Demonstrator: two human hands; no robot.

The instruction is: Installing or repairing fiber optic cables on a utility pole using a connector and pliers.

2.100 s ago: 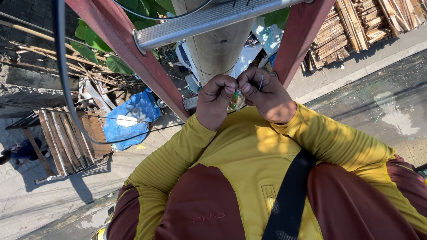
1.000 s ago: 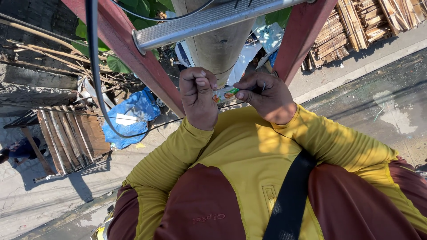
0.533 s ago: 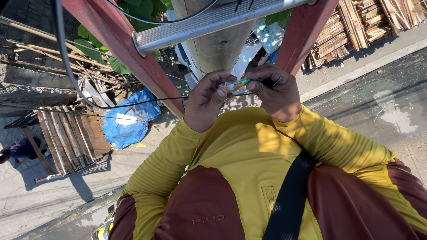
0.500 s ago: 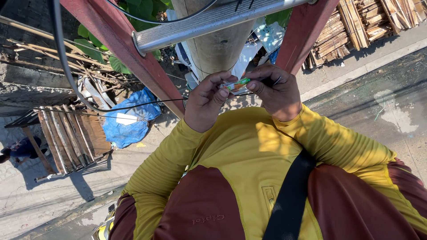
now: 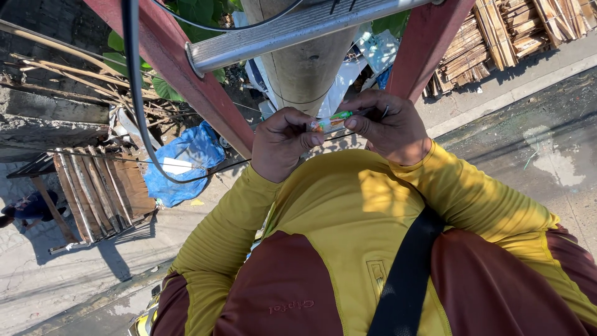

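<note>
Left hand and right hand up by the pole, both grips pinching a small green and orange tube between fingertips, thin wire at its right end, ladder rung just above, blue bag far below

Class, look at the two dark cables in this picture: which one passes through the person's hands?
The thin cable, which runs from the left up to the left hand and right hand. The thick cable hangs from above, left of the hands, and touches neither.

left hand: raised at chest, fingers pinched | right hand: raised alongside, fingers pinched
</note>
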